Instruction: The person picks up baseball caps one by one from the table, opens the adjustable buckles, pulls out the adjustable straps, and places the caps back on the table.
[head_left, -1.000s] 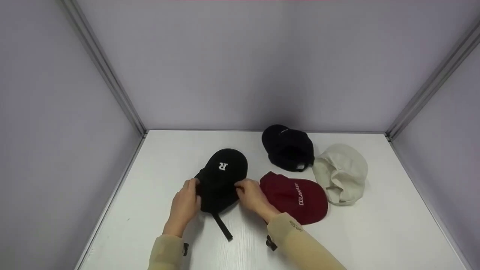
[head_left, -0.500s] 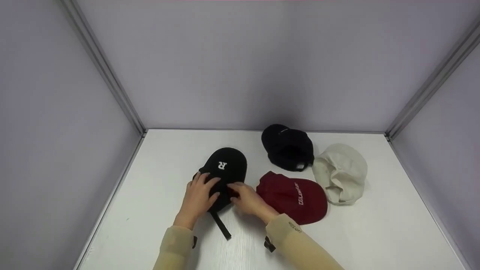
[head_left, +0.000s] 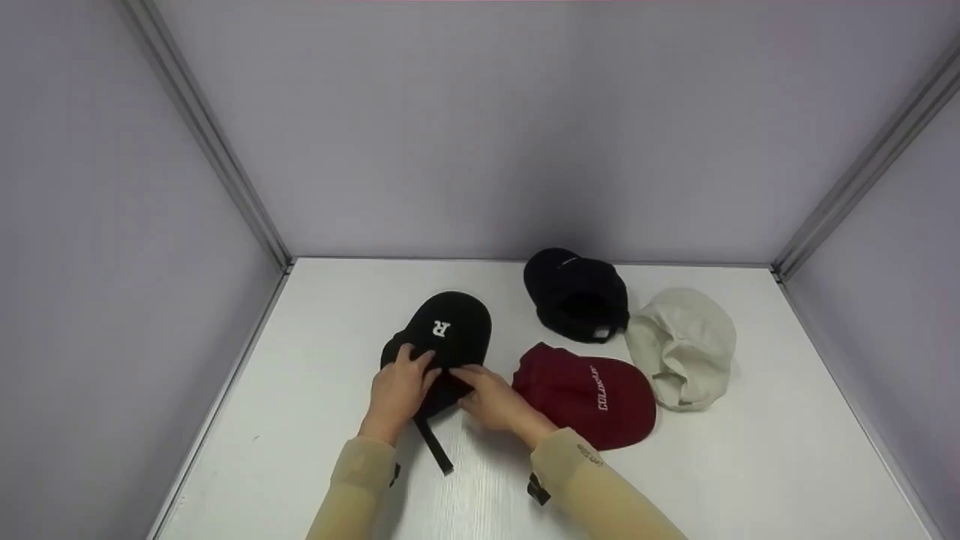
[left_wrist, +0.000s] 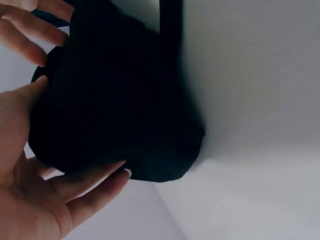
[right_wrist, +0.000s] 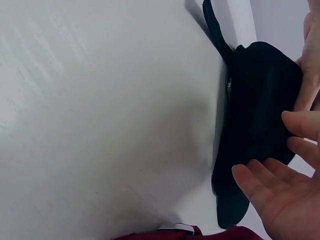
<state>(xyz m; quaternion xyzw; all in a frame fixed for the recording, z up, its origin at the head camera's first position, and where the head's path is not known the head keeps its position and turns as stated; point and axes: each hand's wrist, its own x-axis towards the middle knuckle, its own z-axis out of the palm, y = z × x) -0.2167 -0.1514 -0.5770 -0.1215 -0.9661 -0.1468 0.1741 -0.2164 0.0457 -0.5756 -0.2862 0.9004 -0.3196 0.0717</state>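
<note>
A black baseball cap [head_left: 466,324] with a white letter R lies on the white table, its brim toward the back wall and its loose strap [head_left: 433,446] trailing to the front. My left hand [head_left: 397,394] rests on the left of its crown with fingers spread; in the left wrist view the fingers [left_wrist: 100,192] lie along the dark cloth. From the right, my right hand [head_left: 495,399] touches the crown, its fingertips close to the left hand's. In the right wrist view, extended fingers [right_wrist: 260,180] lie against the cap's side. The inside of the cap is hidden.
Right of the black cap lies a dark red cap [head_left: 592,397] with white lettering, close to my right forearm. Behind it sits another dark cap [head_left: 574,289], and a cream cap [head_left: 690,341] lies farther right. Grey panels [head_left: 450,135] enclose the table.
My left hand has moved from the cap's left edge onto its crown. My right hand has shifted slightly left onto the crown. The cap has slid a little left and back.
</note>
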